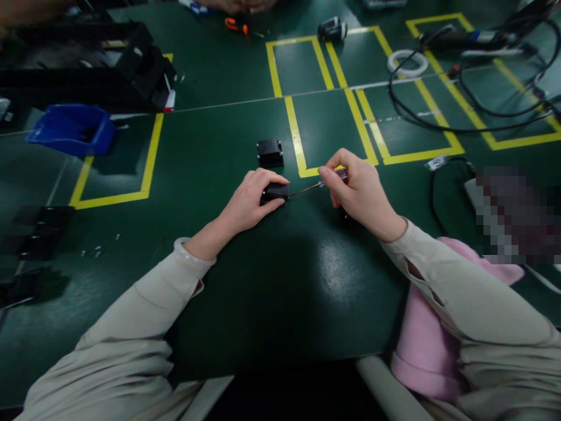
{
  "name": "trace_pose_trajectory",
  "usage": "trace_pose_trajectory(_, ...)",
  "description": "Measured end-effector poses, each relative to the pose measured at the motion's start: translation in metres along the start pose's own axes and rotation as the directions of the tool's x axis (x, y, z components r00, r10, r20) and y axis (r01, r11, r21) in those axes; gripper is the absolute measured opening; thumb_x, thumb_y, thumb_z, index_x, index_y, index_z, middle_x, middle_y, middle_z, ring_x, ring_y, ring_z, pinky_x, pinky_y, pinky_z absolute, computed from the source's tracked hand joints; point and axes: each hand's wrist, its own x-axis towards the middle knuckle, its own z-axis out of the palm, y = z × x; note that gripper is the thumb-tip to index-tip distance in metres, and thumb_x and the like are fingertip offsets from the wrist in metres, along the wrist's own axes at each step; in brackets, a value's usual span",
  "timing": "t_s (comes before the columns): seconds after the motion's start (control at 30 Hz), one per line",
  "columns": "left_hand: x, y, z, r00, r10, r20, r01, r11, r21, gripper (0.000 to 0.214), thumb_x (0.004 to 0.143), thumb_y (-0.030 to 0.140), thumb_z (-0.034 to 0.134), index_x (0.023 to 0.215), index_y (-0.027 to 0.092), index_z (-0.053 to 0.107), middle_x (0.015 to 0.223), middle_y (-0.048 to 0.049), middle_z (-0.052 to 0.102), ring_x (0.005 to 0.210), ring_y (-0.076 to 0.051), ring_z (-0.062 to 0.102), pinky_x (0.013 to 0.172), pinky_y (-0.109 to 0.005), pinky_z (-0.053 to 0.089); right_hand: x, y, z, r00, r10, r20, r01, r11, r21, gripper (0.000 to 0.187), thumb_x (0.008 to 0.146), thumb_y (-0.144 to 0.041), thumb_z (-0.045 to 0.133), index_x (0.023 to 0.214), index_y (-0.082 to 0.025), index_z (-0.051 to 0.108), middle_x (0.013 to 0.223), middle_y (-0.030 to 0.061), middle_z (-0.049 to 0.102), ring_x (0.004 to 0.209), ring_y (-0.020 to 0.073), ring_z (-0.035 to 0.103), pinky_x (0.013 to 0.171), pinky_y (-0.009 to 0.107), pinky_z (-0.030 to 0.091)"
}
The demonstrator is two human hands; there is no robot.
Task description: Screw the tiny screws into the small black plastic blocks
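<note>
My left hand [249, 199] is closed over a small black box-shaped part [275, 192] resting on the dark green table [272, 280]. My right hand [357, 190] pinches a slim screwdriver [322, 183] with a clear purple handle. Its metal shaft points left and its tip meets the right side of the black part. A second, similar black part [269, 152] sits alone just behind the left hand.
Yellow tape rectangles [302, 146] mark the table. A blue bin [72, 128] and black trays [140, 70] stand at far left, more black parts [39, 234] and loose screws [96, 251] at left. Black cables [460, 117], a tape ring [407, 62] and a pink cloth [425, 333] lie right.
</note>
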Motion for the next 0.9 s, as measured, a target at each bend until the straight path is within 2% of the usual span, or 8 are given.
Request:
trace_pose_trajectory(0.17, 0.0003, -0.0005, 0.0005, 1.0, 0.006, -0.004, -0.006, 1.0, 0.001, 0.029, 0.097, 0.028, 0.061, 0.124, 0.02, 0.057, 0.125, -0.007, 0.064, 0.119, -0.026, 0.059, 0.103, -0.042, 0.043, 0.0005, -0.001, -0.0018, 0.997, -0.069, 0.039, 0.069, 0.998, 0.01, 0.014, 0.095, -0.019, 0.057, 0.089, -0.025, 0.046, 0.061, -0.0068, 0.054, 0.05, 0.0113, 0.053, 0.053, 0.028, 0.04)
trace_pose_trajectory(0.3, 0.0001, -0.0013, 0.0008, 1.0, 0.011, -0.008, -0.011, 1.0, 0.003, 0.029, 0.097, 0.029, 0.061, 0.124, 0.02, 0.058, 0.125, -0.0074, 0.064, 0.119, -0.026, 0.058, 0.102, -0.042, 0.043, 0.0002, -0.0012, -0.0026, 0.988, -0.152, 0.033, 0.152, 0.988, -0.027, 0.012, 0.093, -0.017, 0.056, 0.09, -0.025, 0.047, 0.073, -0.0038, 0.057, 0.061, 0.0115, 0.057, 0.058, 0.028, 0.043)
trace_pose_trajectory(0.47, -0.0004, -0.0003, 0.0004, 1.0, 0.0, -0.009, 0.0, 1.0, 0.001, 0.029, 0.097, 0.029, 0.061, 0.124, 0.02, 0.058, 0.124, -0.0074, 0.065, 0.118, -0.026, 0.059, 0.103, -0.042, 0.043, -0.0023, -0.0007, -0.0013, 0.984, -0.177, 0.036, 0.18, 0.977, -0.111, 0.013, 0.095, -0.024, 0.057, 0.086, -0.024, 0.048, 0.068, -0.0041, 0.056, 0.058, 0.0115, 0.056, 0.056, 0.027, 0.039)
trace_pose_trajectory(0.57, -0.0001, 0.0004, 0.0, 1.0, 0.007, -0.007, -0.007, 1.0, 0.0, 0.029, 0.097, 0.029, 0.06, 0.123, 0.02, 0.058, 0.124, -0.0076, 0.065, 0.118, -0.026, 0.059, 0.103, -0.042, 0.043, -0.0036, 0.0004, -0.0003, 0.976, -0.215, 0.017, 0.215, 0.963, -0.163, 0.009, 0.094, -0.024, 0.057, 0.088, -0.023, 0.05, 0.073, -0.0019, 0.059, 0.063, 0.0131, 0.059, 0.059, 0.027, 0.042)
trace_pose_trajectory(0.7, 0.0004, 0.0001, 0.0002, 1.0, 0.004, -0.004, -0.004, 1.0, 0.004, 0.029, 0.097, 0.03, 0.061, 0.124, 0.019, 0.058, 0.124, -0.0078, 0.065, 0.118, -0.026, 0.058, 0.103, -0.043, 0.043, -0.0042, 0.0014, 0.001, 0.971, -0.239, 0.011, 0.238, 0.957, -0.167, 0.004, 0.092, -0.021, 0.055, 0.094, -0.022, 0.052, 0.081, 0.0001, 0.062, 0.071, 0.0144, 0.064, 0.063, 0.027, 0.046)
trace_pose_trajectory(0.9, 0.0001, -0.0004, 0.0004, 1.0, 0.006, -0.004, -0.006, 1.0, 0.003, 0.029, 0.097, 0.03, 0.06, 0.124, 0.02, 0.058, 0.125, -0.0076, 0.065, 0.118, -0.026, 0.058, 0.104, -0.042, 0.043, -0.0043, 0.0, 0.0014, 0.974, -0.229, 0.0, 0.225, 0.957, -0.184, 0.004, 0.091, -0.02, 0.055, 0.094, -0.022, 0.053, 0.077, -0.0007, 0.062, 0.068, 0.0139, 0.064, 0.062, 0.027, 0.046)
